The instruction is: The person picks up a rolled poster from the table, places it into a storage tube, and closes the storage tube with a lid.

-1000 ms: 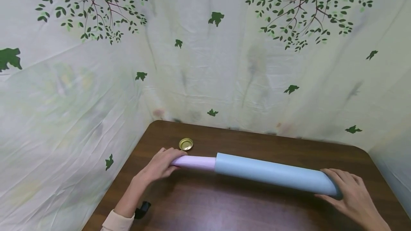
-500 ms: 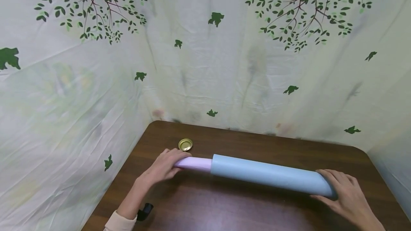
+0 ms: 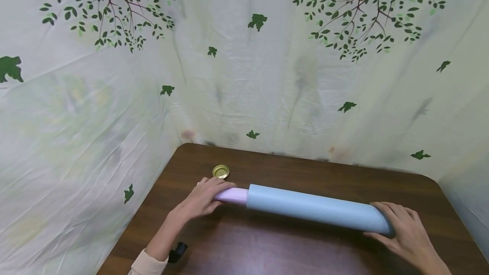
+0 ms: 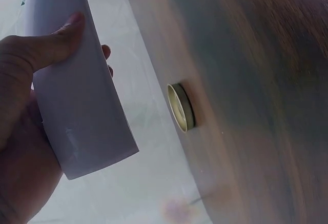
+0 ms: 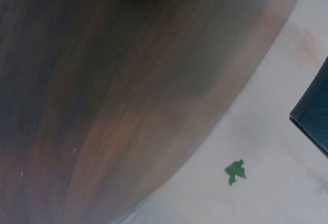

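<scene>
A light blue roll (image 3: pixel 317 208) lies across the front of me, with a thinner lilac roll (image 3: pixel 234 195) protruding from its left end. My left hand (image 3: pixel 204 196) grips the lilac roll. In the left wrist view my thumb lies across the lilac roll (image 4: pixel 77 96), fingertips show behind it, and its free end extends past the hand. My right hand (image 3: pixel 403 230) holds the right end of the blue roll, thumb below and fingers over the top. That hand is out of the right wrist view, where only a dark teal, grained corner of the roll (image 5: pixel 315 114) shows.
A small round gold lid (image 3: pixel 220 172) lies on the brown wooden table (image 3: pixel 305 169) just beyond my left hand. White cloth with printed leaves (image 3: pixel 267 75) hangs behind the table and along its left side. A black object (image 3: pixel 178 252) sits by my left wrist.
My left hand has moved right, while my right hand and the blue roll have shifted left. Less of the lilac roll shows between my left hand and the blue roll.
</scene>
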Tool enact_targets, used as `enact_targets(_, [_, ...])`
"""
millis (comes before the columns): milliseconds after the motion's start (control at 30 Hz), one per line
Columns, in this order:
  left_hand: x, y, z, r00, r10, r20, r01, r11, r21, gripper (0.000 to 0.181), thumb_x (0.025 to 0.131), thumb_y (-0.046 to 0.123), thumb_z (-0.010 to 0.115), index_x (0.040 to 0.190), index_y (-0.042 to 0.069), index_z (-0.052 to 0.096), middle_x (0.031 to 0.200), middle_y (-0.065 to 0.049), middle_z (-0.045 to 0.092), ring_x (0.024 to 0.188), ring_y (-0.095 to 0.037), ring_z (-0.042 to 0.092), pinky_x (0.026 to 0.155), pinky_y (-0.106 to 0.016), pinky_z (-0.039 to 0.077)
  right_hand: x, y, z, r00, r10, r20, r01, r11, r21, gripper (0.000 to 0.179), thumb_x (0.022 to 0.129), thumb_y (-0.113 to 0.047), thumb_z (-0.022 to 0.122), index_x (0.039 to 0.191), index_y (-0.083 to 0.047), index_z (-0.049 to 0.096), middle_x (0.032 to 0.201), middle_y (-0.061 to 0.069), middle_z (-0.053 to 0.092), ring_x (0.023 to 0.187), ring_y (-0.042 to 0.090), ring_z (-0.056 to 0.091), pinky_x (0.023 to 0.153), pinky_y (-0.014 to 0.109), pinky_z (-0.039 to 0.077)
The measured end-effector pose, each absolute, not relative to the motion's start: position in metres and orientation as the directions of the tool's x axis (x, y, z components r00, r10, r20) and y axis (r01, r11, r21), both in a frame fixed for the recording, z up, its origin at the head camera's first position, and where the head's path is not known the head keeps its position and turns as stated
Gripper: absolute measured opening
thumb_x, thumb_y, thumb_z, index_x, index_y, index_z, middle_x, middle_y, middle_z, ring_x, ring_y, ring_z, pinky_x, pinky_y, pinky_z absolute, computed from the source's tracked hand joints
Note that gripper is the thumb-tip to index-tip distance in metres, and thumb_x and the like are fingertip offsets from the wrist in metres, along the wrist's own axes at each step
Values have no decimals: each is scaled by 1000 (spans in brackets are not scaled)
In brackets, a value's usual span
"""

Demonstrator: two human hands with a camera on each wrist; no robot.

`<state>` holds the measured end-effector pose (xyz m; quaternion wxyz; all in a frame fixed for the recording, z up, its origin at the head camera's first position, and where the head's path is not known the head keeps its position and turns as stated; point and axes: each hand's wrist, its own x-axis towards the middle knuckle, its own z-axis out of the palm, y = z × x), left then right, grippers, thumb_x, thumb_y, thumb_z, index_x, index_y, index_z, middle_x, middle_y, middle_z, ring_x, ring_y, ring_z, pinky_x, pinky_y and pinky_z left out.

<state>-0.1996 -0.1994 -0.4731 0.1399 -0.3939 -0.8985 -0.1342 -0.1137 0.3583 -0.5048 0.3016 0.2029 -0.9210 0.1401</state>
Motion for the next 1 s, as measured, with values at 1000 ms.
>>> enact_targets(1000, [-193, -172, -479, -624, 680, 385, 739, 673, 9, 67, 74, 28, 93, 132, 17, 62, 112, 1, 68, 107, -18, 63, 87, -40, 47, -109, 348, -507, -734, -290, 614, -448, 886, -117, 89, 51, -59, 94, 121, -11, 70, 111, 7, 70, 98, 26, 59, 84, 47, 34])
